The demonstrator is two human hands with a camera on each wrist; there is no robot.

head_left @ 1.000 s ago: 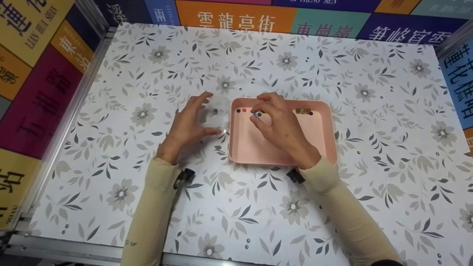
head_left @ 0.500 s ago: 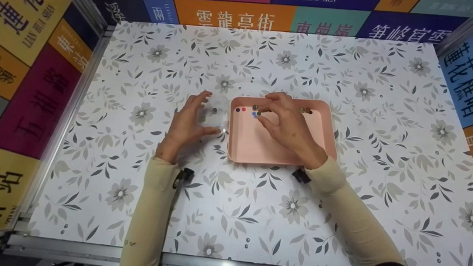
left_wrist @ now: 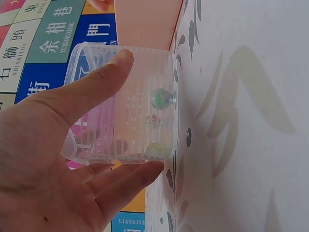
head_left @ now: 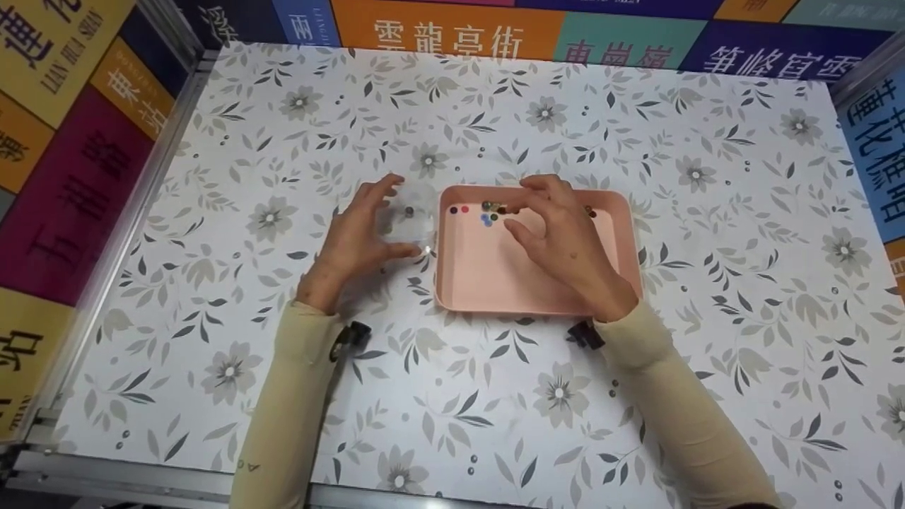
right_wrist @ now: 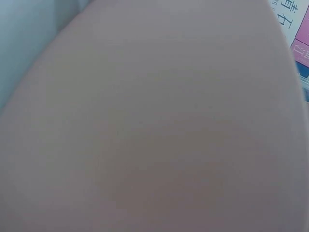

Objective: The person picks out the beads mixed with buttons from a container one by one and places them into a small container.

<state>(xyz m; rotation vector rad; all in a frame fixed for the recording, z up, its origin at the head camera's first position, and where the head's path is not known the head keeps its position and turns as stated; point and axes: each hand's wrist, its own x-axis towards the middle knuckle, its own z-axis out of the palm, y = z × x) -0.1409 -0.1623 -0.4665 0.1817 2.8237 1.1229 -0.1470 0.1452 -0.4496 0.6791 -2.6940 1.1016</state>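
Observation:
My left hand [head_left: 351,233] holds a clear ribbed plastic box [left_wrist: 145,67] between thumb and fingers, standing on the table left of the tray. A green marble [left_wrist: 161,98] and a few others show through its wall. Over the pink tray [head_left: 459,305], my right hand [head_left: 565,237] has its thumb and index finger bent and apart, with no marble visible between them. Close by the index fingertip lies a cluster of marbles, including blue marbles [head_left: 486,219]. Further left in the tray are a dark marble [head_left: 453,210] and a red marble [head_left: 464,209]. The right wrist view is mostly blocked by a blurred pinkish surface.
The tray and box stand side by side on a white table [head_left: 233,297] with a grey floral print. Colourful panels [head_left: 452,32] with printed characters line the back and sides. At the tray's far right, partly behind my right hand, lies another dark marble [head_left: 592,213].
My right hand has shifted rightward over the tray, away from the blue marbles, uncovering more of the cluster. The left hand and the box stay in place.

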